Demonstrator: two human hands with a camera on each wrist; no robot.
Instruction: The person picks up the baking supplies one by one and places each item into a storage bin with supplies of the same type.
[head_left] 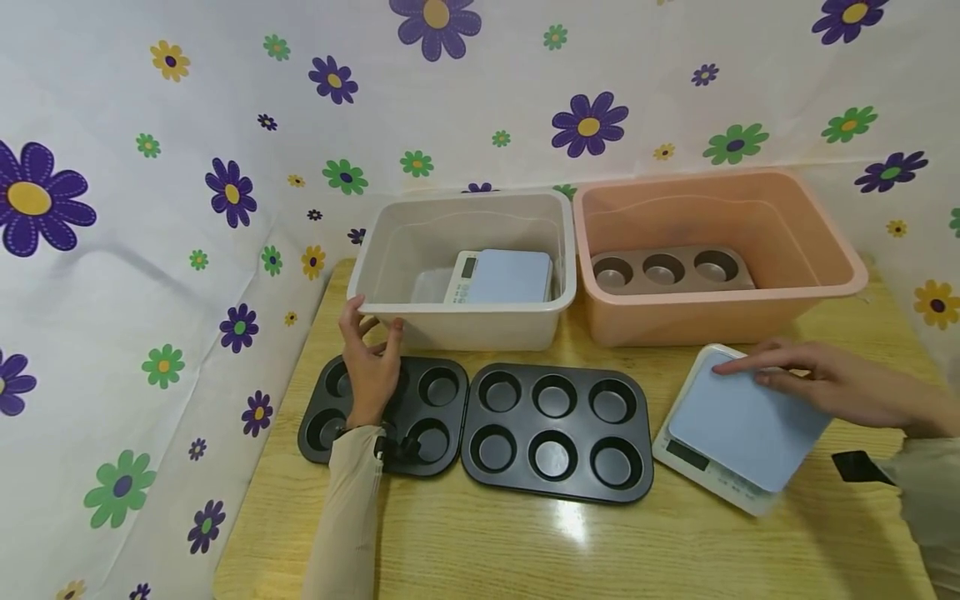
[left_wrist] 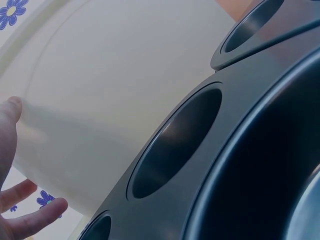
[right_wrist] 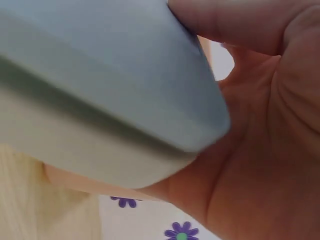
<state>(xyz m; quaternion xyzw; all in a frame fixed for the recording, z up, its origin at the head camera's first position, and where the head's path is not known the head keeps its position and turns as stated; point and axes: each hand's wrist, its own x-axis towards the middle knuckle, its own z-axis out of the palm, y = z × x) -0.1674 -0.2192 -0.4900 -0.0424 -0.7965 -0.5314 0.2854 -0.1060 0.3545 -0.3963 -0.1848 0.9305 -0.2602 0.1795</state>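
My right hand point(head_left: 840, 383) grips a kitchen scale point(head_left: 757, 425) by its far right edge, at the right of the table. The scale has a pale blue plate, a white body and a dark display on its near side, and it is tilted. In the right wrist view its corner point(right_wrist: 200, 130) sits between thumb and fingers. My left hand point(head_left: 371, 367) holds the near left corner of a white bin point(head_left: 480, 327), thumb against the front wall. Inside that bin lies another blue-plated scale point(head_left: 510, 277). A black muffin tin point(head_left: 438, 417) lies under my left wrist.
Another black muffin tin point(head_left: 555, 433) lies beside the first, with several cups. A peach bin point(head_left: 690, 321) stands right of the white bin, holding a brown muffin tin point(head_left: 675, 283). Behind the wooden table point(head_left: 525, 550) hangs a flowered cloth point(head_left: 495, 100).
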